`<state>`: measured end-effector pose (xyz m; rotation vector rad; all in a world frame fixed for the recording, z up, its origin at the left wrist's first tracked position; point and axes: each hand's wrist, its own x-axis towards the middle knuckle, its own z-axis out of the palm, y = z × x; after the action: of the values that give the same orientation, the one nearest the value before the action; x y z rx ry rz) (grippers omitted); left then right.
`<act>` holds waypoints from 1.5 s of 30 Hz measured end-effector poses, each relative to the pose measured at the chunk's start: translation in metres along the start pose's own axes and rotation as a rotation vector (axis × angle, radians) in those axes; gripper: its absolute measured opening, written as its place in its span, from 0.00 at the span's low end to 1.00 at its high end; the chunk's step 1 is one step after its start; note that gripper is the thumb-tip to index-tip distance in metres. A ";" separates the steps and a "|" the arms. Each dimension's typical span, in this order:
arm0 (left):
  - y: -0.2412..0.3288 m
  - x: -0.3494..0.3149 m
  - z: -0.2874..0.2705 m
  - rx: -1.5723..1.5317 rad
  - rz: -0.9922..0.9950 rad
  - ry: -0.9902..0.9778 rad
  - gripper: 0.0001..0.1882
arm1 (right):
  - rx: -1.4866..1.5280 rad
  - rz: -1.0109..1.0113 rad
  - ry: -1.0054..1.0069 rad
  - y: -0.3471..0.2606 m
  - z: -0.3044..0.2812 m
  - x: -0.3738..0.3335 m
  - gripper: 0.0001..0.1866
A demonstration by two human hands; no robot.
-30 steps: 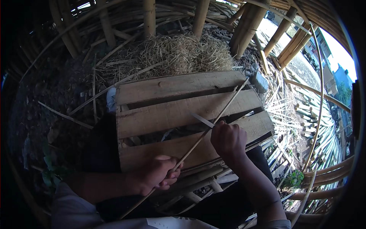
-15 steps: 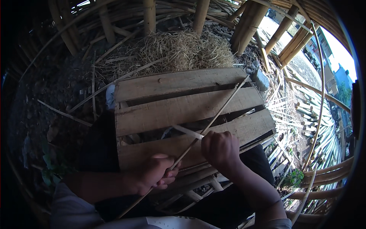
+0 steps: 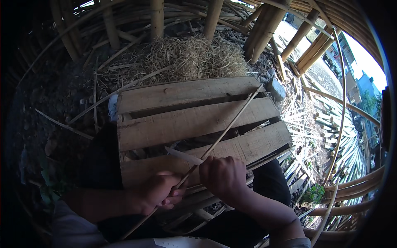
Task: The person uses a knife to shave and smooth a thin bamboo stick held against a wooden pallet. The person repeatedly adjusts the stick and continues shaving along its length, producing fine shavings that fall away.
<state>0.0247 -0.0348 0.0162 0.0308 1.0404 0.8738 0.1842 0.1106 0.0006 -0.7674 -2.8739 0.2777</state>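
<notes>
A long thin bamboo stick point(image 3: 230, 125) runs slantwise over a slatted wooden crate point(image 3: 198, 120), its far end by the crate's far right corner. My left hand point(image 3: 159, 192) is closed around the stick's lower part, close to the crate's near edge. In my right hand point(image 3: 223, 175) is a knife, the handle hidden inside the fist. The pale knife blade point(image 3: 182, 156) points to the left and lies across the stick, just beyond my left hand. Below the left hand, the stick's near end slants down toward my lap.
Beyond the crate lies a heap of bamboo shavings point(image 3: 194, 58), with upright bamboo posts point(image 3: 157, 20) behind it. Many cut bamboo poles point(image 3: 343, 136) are stacked in sunlight at the right. A grey block point(image 3: 276, 89) sits by the crate's far right corner.
My right hand with the knife has moved down and left along the stick, closer to my left hand. The left hand keeps its hold. The whole view has shifted slightly.
</notes>
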 end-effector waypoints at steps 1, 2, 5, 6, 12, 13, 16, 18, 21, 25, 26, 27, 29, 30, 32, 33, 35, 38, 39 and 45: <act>0.001 0.001 -0.001 -0.013 -0.004 -0.046 0.10 | -0.066 -0.174 0.262 0.019 0.017 -0.009 0.07; -0.001 0.001 -0.005 -0.044 -0.011 -0.068 0.11 | -0.346 -0.184 0.465 0.039 0.026 0.002 0.09; -0.002 0.002 -0.012 -0.075 -0.037 -0.099 0.13 | -0.660 -0.147 0.665 0.083 0.042 0.021 0.08; 0.000 0.005 -0.012 -0.074 -0.039 -0.104 0.13 | -0.642 -0.144 0.678 0.072 0.045 0.021 0.07; -0.010 0.004 -0.007 0.105 0.083 0.027 0.11 | 0.057 0.028 0.056 -0.018 0.000 0.004 0.10; -0.010 0.003 -0.006 0.109 0.106 0.046 0.12 | 0.064 -0.046 0.129 -0.007 0.005 0.007 0.12; -0.005 0.010 -0.003 0.136 0.160 0.106 0.14 | 0.105 0.005 0.174 0.001 0.010 0.018 0.15; -0.004 0.014 -0.003 0.161 0.183 0.183 0.15 | 0.120 0.059 0.168 0.000 0.012 0.023 0.16; -0.005 0.015 -0.005 0.171 0.211 0.173 0.15 | 0.085 0.033 0.203 -0.001 0.018 0.027 0.17; -0.007 0.013 -0.003 0.215 0.210 0.137 0.16 | -0.324 -0.027 0.488 0.057 0.035 0.036 0.12; -0.010 0.009 -0.002 0.237 0.210 0.138 0.17 | -0.466 -0.146 0.569 0.086 0.032 0.043 0.09; -0.010 0.008 -0.001 0.254 0.212 0.135 0.18 | -0.612 -0.270 0.646 0.101 0.026 0.052 0.08; -0.006 0.005 0.002 0.251 0.189 0.133 0.16 | -0.532 -0.207 0.538 0.098 0.038 0.038 0.07; -0.005 0.004 0.000 0.237 0.178 0.145 0.15 | -0.523 -0.256 0.526 0.066 0.033 0.032 0.07; -0.004 0.004 -0.005 0.199 0.135 0.131 0.14 | -0.044 0.004 0.081 -0.006 0.014 0.016 0.11; -0.002 0.011 -0.006 0.202 0.102 0.085 0.14 | 0.071 -0.055 0.100 -0.019 0.010 0.000 0.15; -0.008 0.007 -0.014 0.172 0.058 0.064 0.12 | 0.108 -0.026 -0.027 -0.033 0.003 -0.005 0.14; -0.008 -0.001 -0.011 0.066 0.063 0.037 0.12 | -0.104 -0.124 0.083 0.000 0.013 0.009 0.12; -0.006 -0.004 -0.010 0.023 0.076 0.031 0.13 | -0.145 -0.095 0.387 0.010 0.020 0.016 0.10; 0.000 -0.004 -0.021 -0.056 0.003 -0.121 0.16 | 0.148 0.242 0.010 -0.002 -0.004 0.027 0.18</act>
<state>0.0075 -0.0449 0.0077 0.0382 0.9030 0.8925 0.1608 0.1236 0.0074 -1.0833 -2.7124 0.5069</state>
